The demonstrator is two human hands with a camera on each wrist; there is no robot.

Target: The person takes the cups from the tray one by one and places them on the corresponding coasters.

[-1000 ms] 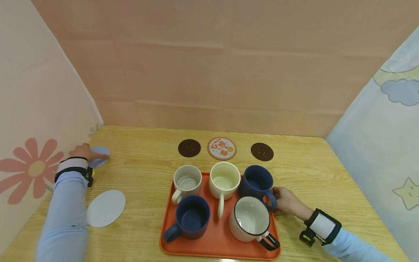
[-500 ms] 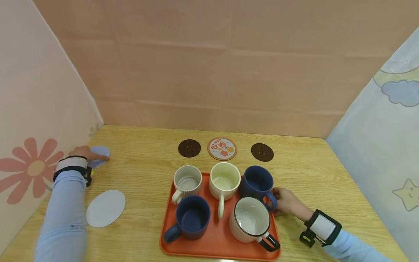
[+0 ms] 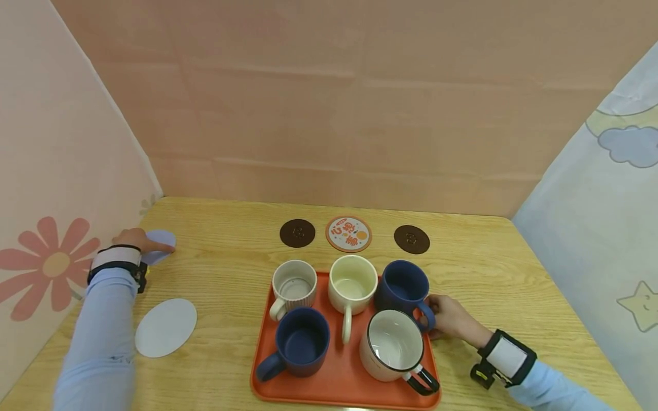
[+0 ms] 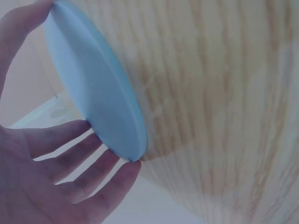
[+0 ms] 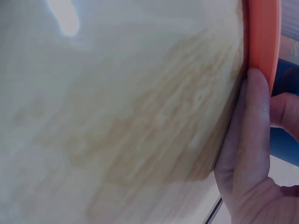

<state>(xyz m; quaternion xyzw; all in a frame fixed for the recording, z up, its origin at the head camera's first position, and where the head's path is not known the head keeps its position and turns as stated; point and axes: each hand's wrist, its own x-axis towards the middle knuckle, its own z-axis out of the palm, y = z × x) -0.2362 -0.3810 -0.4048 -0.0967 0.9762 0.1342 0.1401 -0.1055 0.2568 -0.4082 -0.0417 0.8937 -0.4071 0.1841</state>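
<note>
At the far left of the head view, my left hand [image 3: 135, 241] holds a thin pale blue disc, like a round coaster [image 3: 161, 235], by its edge. In the left wrist view the disc [image 4: 96, 84] is tilted over the wood, between the thumb above and the fingertips along its lower rim. My right hand [image 3: 452, 317] is at the right side of an orange tray [image 3: 334, 388], beside the handle of a dark blue mug [image 3: 405, 282]. The right wrist view has its fingers [image 5: 256, 121] against the outside of the tray rim [image 5: 262, 42], the thumb over the inner side.
Also on the tray are a ribbed white mug [image 3: 295, 282], a cream mug [image 3: 352, 279], another blue mug [image 3: 303, 339] and a black-rimmed white mug [image 3: 393, 345]. Behind lie two brown coasters [image 3: 297, 233] and a printed coaster [image 3: 348, 233]. A white disc [image 3: 166, 328] lies left.
My left hand and the pale blue disc have shifted very slightly to the right. The right hand, tray and mugs stay in place.
</note>
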